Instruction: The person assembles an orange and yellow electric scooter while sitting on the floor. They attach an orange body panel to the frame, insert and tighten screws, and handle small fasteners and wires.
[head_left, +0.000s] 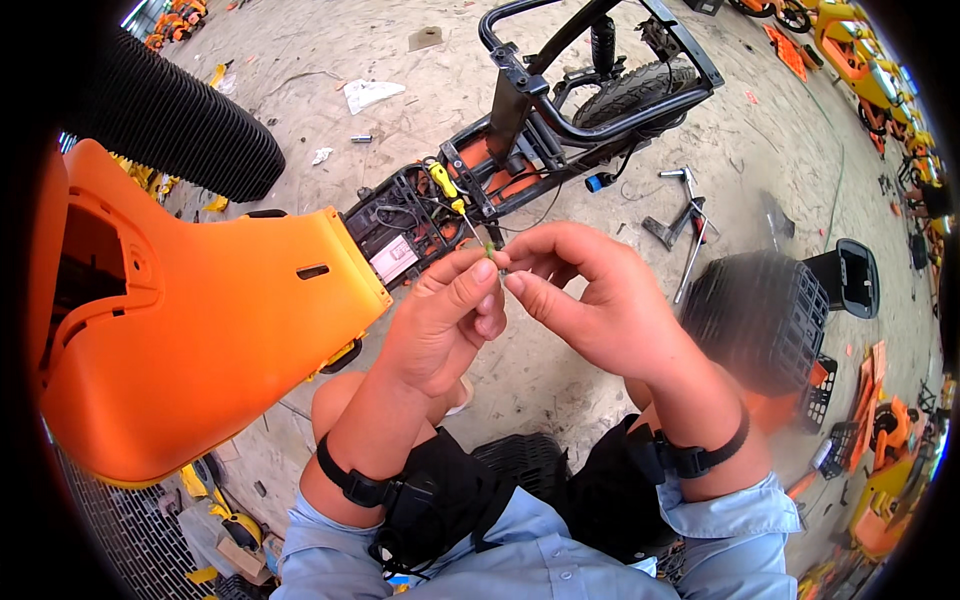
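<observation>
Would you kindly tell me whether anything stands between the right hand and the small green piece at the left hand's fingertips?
Nothing visible does: the right hand is right beside the small green piece at the left hand. The yellow-handled tool points in from the upper left, not between them.

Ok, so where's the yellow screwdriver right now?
In the head view, the yellow screwdriver is above and slightly left of the middle, by the black frame, its shaft pointing down toward the left hand's fingertips.

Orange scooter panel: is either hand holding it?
No, left hand and right hand meet to the right of the orange scooter panel.
</observation>
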